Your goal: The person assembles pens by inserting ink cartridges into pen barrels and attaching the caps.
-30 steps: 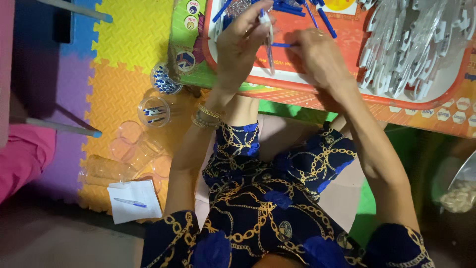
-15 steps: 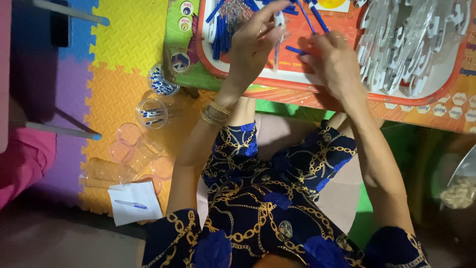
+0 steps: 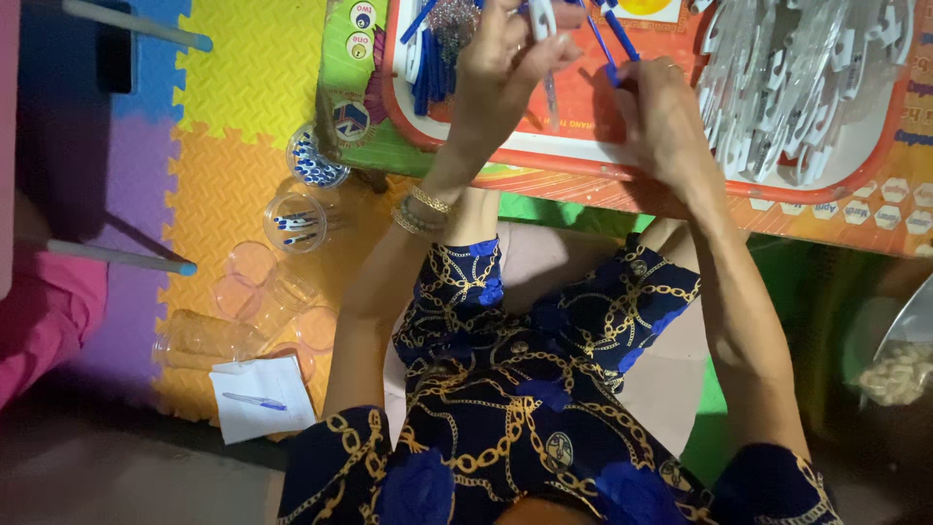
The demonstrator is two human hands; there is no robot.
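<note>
A: Where the view looks straight down from the head, what surface and room do you get?

B: A floor of interlocking foam mats [image 3: 228, 78] in yellow, orange, purple and blue. A person in a navy dress with gold chain print sits at a low table [image 3: 846, 209] bearing an orange-rimmed tray [image 3: 680, 180]. On the tray's right lies a heap of clear plastic pen barrels [image 3: 797, 78]; at its left, a bunch of blue pen parts [image 3: 428, 73].

A: And on the floor?

B: Clear plastic cups [image 3: 294, 222], two holding small blue and white pieces, others lying empty just beside them. Nearer the person, a white paper [image 3: 260, 397] with a blue pen on it.

A: The hands?

B: The left hand [image 3: 501, 68], bangles at the wrist, is raised over the tray, fingers pinched narrow on a clear pen barrel [image 3: 544, 29]. The right hand [image 3: 661, 122] is closed on a thin blue refill [image 3: 607, 53], its tip angled toward the barrel. Whether they touch, I cannot tell.

A: What has changed from half a second ago?

B: Little. Both hands sit slightly higher over the tray, and the barrel has risen to the top edge of the view. The cups and paper lie as before.
</note>
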